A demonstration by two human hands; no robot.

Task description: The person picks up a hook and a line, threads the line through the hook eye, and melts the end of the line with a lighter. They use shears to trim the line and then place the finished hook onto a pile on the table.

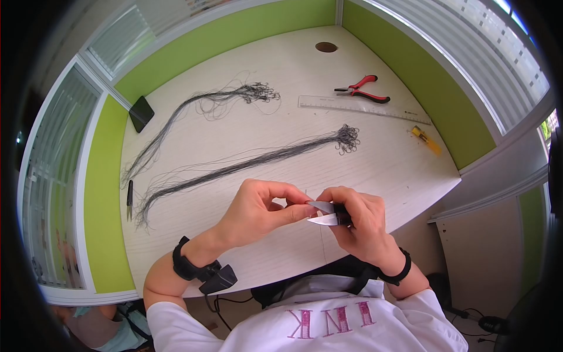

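My left hand (258,208) is closed in a pinch, thumb against forefinger, on fishing line beside the blades; a tiny reddish bit shows at the fingertips. In my right hand (360,220) I hold small thread snips (324,219) with pointed silver blades and a black grip. The blades are spread and point left, touching or almost touching my left fingertips. A thin dark line (322,240) trails down below the snips towards the table's front edge. What exactly lies between the blades is too small to tell.
Two bundles of hooks on dark line, a farther one (193,104) and a nearer one (252,163), lie across the table (387,170). Red-handled pliers (363,91), a clear ruler (363,110) and a yellow cutter (426,141) are right; another black-handled tool (129,199) and a black flat object (141,114) are left.
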